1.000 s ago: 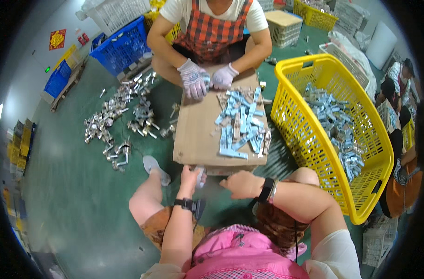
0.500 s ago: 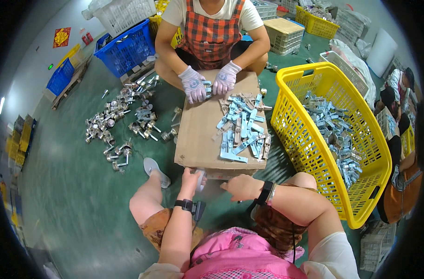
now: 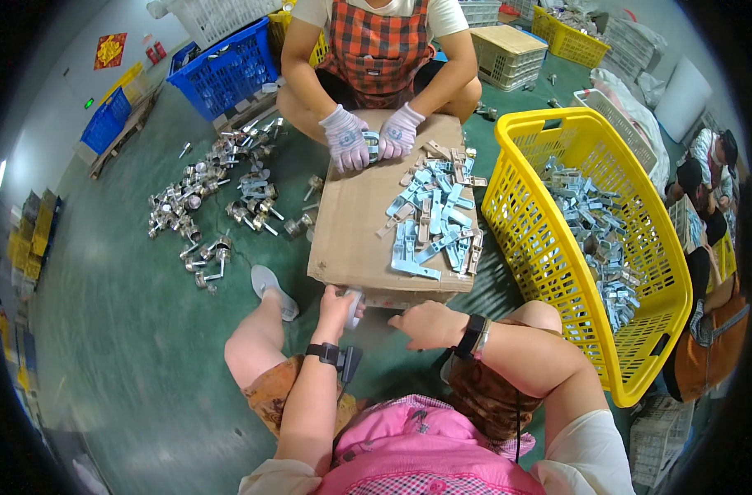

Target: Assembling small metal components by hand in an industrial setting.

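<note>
My left hand (image 3: 333, 312), at the near left edge of the cardboard box (image 3: 339, 239), is closed on a pale grey piece (image 3: 354, 308), partly hidden and blurred, its kind unclear. To its right, my right hand (image 3: 432, 325) hangs just below the box's near side with fingers curled and the fingertips toward the left hand. What those fingertips pinch, if anything, is too blurred to see. On the box top lies a heap of light blue and beige plastic clip-like parts (image 3: 435, 210). Across the box, a co-worker's gloved hands (image 3: 345, 140) hold a small light blue part (image 3: 372, 144).
A large yellow basket (image 3: 549, 276) at right holds many light blue parts. Metal pieces with stems (image 3: 196, 194) lie scattered on the green floor at left. Blue crates (image 3: 227, 78) stand at the far left. More people (image 3: 710, 169) sit at the far right.
The view has shifted slightly. Both my hands stay near the box's front edge, almost where they were, the left one still with the pale piece. The co-worker's gloved fingers have shifted a little.
</note>
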Demonstrator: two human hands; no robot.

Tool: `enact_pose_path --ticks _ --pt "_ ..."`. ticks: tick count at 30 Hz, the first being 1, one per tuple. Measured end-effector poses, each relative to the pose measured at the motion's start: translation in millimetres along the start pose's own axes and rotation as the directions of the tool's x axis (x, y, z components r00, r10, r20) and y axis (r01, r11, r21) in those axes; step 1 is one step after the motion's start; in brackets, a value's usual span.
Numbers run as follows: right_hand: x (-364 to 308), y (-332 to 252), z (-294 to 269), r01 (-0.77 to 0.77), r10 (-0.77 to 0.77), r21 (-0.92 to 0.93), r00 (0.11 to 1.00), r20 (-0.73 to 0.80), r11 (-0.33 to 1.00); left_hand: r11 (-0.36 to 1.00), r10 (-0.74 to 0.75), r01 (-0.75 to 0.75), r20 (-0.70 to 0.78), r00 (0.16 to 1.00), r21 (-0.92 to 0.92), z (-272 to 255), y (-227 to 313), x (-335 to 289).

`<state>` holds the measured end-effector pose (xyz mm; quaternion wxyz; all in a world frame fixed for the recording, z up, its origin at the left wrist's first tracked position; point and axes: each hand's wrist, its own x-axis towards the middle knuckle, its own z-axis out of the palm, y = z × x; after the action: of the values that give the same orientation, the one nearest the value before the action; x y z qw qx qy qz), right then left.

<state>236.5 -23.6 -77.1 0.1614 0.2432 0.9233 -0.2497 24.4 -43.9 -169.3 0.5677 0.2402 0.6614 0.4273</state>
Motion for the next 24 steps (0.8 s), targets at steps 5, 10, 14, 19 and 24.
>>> enact_pose_path --ticks 5,10,14,19,24 --pt "0.3 -1.1 -1.9 -0.002 0.002 0.002 1.000 0.021 1.000 0.999 0.023 -0.023 -0.002 1.000 -0.026 -0.1 -1.5 1.3" --pt "1.3 0.1 -0.9 -0.005 0.005 -0.007 1.000 0.020 1.000 0.999 0.027 -0.026 0.012 1.000 -0.028 -0.8 -0.5 1.8" --pt "0.3 -1.2 -3.0 -0.004 0.004 -0.012 1.000 0.025 1.000 1.000 0.024 -0.024 0.005 1.000 -0.015 -0.7 -1.1 2.1" --pt "-2.2 -0.9 0.7 0.019 -0.020 -0.009 0.997 -0.070 1.000 1.000 0.021 -0.021 0.004 1.000 -0.016 0.1 -0.3 1.2" --pt "-1.9 -1.8 0.2 0.010 -0.010 -0.005 0.998 -0.059 1.000 0.999 0.025 -0.024 0.016 1.000 -0.027 -0.4 0.4 0.2"
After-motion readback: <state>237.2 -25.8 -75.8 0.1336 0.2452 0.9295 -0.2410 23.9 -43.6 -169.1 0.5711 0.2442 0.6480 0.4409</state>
